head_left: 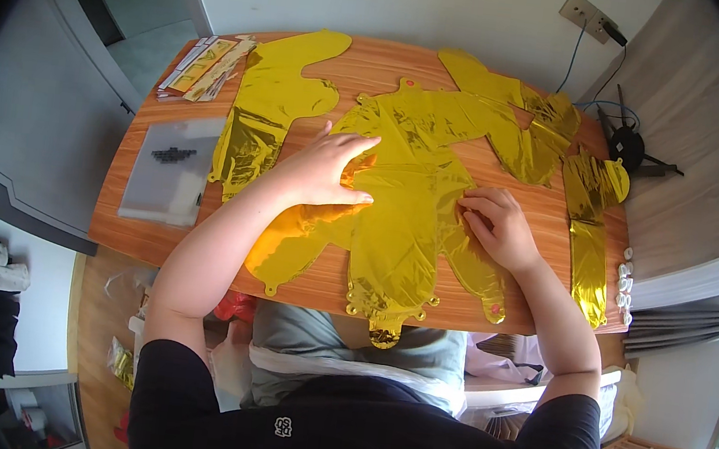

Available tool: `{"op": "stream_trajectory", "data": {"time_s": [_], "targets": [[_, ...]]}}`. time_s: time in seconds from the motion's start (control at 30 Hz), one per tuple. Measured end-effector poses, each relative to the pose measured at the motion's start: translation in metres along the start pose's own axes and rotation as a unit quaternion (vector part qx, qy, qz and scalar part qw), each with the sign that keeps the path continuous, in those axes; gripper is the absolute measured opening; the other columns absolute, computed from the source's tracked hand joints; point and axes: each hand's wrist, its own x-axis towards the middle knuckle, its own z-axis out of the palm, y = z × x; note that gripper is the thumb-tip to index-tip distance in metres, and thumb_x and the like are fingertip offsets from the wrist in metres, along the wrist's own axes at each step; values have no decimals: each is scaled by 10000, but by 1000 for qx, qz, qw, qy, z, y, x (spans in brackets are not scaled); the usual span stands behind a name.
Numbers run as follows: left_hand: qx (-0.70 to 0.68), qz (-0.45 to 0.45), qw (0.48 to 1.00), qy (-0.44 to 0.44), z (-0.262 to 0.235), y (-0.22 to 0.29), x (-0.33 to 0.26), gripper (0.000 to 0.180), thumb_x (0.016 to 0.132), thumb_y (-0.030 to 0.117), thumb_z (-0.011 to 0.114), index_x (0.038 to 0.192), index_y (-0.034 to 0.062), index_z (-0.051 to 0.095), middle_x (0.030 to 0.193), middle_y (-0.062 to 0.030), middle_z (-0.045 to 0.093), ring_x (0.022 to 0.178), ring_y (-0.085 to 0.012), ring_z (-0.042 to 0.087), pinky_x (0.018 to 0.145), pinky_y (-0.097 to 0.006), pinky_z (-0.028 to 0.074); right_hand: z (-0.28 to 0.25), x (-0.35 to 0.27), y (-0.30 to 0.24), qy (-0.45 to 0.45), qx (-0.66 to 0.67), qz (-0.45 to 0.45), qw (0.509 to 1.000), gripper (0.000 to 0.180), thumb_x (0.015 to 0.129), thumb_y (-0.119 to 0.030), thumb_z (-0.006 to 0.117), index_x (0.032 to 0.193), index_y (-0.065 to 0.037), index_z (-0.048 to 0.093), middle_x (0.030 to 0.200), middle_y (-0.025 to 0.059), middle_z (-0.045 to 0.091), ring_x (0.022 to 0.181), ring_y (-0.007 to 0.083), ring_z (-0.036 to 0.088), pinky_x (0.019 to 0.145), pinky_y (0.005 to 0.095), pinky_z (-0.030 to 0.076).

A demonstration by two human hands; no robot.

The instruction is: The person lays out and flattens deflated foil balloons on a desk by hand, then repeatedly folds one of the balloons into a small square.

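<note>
A flat, uninflated gold foil balloon (400,220) lies across the middle of the table, its lower tab hanging over the near edge. My left hand (322,167) rests on its left side with thumb and fingers spread apart; orange reflections show on the foil beneath. On the right, my right hand (501,227) has its fingers pinched together at the edge of a side lobe of the foil. More flat gold foil balloons lie around: one at the left (280,100), one at the far right (522,123) and a narrow one by the right edge (587,237).
Clear plastic sleeves (168,189) and a stack of paper packaging (205,65) lie on the left of the wooden table (128,158). A black router with antennas (625,147) stands at the right, small white rolls (625,281) along the right edge.
</note>
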Motion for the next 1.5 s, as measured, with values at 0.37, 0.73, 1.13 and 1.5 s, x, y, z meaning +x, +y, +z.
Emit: {"op": "stream_trajectory", "data": {"time_s": [0.37,0.73,1.13,1.5], "targets": [[32,13,999,0,0,0,-1,934,805,498,834,1560,133,422,1560,-142,475,1482,-289,410,1295,-575,72,0,-1,2,-10,6,-1,1000,222,935,-111,679,1139,-48,740,1185,120,688,1117,334,623,995,423,493],[42,-6,999,-8,-3,-8,2,793,950,558,664,1570,134,413,1571,-130,475,1490,-269,407,1306,-534,28,-2,0,0,-28,24,3,999,260,886,-128,734,1136,-59,745,1211,122,680,1154,334,618,1015,436,487],[32,-8,999,20,5,-13,11,654,954,426,703,1493,106,514,1541,-122,500,1476,-282,417,1301,-540,115,-4,-1,1,-43,6,2,999,319,891,-116,711,1199,-34,717,1270,152,652,1180,352,607,1037,433,475],[33,1,999,24,6,-16,12,678,958,423,700,1521,115,480,1556,-127,480,1492,-275,391,1301,-533,105,-5,0,2,-51,17,10,999,340,903,-132,709,1226,-28,705,1310,159,636,1222,362,592,1063,439,460]]}}
